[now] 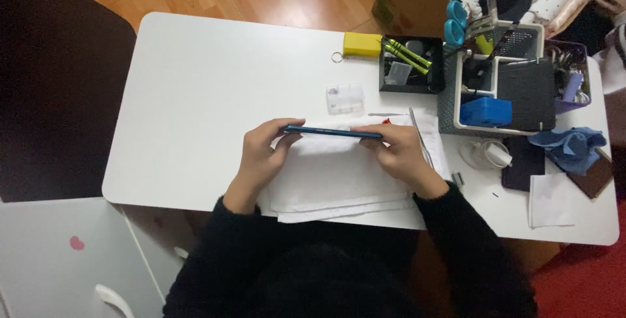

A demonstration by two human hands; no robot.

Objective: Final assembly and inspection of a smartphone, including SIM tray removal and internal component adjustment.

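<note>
One thin, flat blue phone (pixel 332 133) is being held edge-up over the white cloth (pixel 339 178), seen as a narrow dark-blue strip. It is being gripped at both ends: the left hand (pixel 261 155) is closed on its left end, thumb and fingers pinched; the right hand (pixel 398 151) is closed on its right end, fingers curled over the edge. Both wrists are being rested on the cloth, forearms in black sleeves angled inward. One cloth, soft and folded in layers, is being spread on one white, smooth, round-cornered table (pixel 195 96). Just behind the phone, one small clear plastic box (pixel 345 97) is lying. Farther back, one yellow rectangular block (pixel 362 44) and one black tray (pixel 411 65) holding yellow-green tools are being kept. Right of the cloth, one grey organiser basket (pixel 499 86) and one crumpled blue rag (pixel 568 146) are sitting.
</note>
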